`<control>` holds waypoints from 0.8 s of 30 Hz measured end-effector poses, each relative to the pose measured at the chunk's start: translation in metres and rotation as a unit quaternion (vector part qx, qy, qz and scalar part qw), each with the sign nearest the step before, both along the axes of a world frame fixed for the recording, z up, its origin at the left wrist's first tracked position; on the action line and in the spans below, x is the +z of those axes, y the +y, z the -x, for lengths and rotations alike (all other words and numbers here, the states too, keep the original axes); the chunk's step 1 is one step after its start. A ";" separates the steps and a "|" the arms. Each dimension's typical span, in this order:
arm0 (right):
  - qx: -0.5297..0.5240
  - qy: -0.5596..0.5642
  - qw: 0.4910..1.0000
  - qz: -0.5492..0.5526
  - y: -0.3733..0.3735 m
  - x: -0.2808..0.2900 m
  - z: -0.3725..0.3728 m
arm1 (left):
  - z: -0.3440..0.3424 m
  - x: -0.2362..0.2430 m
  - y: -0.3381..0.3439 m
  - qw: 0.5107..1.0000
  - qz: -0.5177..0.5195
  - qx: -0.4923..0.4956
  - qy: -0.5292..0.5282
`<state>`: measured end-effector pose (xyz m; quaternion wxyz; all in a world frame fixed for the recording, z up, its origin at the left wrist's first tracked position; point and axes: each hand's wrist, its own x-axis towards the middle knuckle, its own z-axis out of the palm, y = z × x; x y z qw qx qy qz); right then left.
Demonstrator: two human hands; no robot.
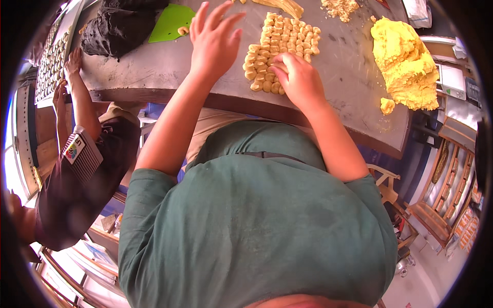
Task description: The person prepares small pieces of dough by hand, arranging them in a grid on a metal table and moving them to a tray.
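A tight block of small pale dough pieces (290,38) lies on the grey worktable, set in rows. My right hand (302,84) reaches over its near part, thumb and fingers pinched together at one dough piece; the fingertips partly cover it. To the left of the block my left hand (215,46) is raised above the table with its fingers spread and nothing in them. Beside that hand lies a bright green sheet or scraper (170,23) with a small dough bit (183,31) at its edge. Behind the block stretches a strip of pale dough (281,6).
A large yellow crumbly mass (403,61) sits at the table's right, a small lump (387,106) near it. Pale crumbs (340,7) lie at the back. A black covered heap (118,28) stands left. A co-worker (84,169) works at a tray of pieces (51,66).
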<state>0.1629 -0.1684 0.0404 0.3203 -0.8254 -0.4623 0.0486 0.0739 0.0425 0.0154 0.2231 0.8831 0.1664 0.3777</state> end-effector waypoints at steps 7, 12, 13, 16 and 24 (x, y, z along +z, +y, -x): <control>0.008 -0.038 0.999 -0.013 -0.008 0.004 0.001 | -0.012 0.003 -0.010 0.945 -0.077 -0.098 0.303; 0.006 0.027 0.999 0.035 -0.014 0.013 0.009 | -0.010 0.016 -0.006 0.942 -0.027 -0.155 0.297; 0.014 0.009 0.999 0.031 -0.013 0.013 0.011 | -0.010 0.015 -0.006 0.942 -0.025 -0.154 0.296; 0.019 0.050 0.998 0.042 -0.007 0.005 0.011 | -0.012 0.011 -0.008 0.955 0.035 -0.176 0.234; -0.007 0.073 0.997 -0.013 -0.018 0.016 0.017 | 0.030 0.000 -0.013 0.895 0.435 -0.093 0.022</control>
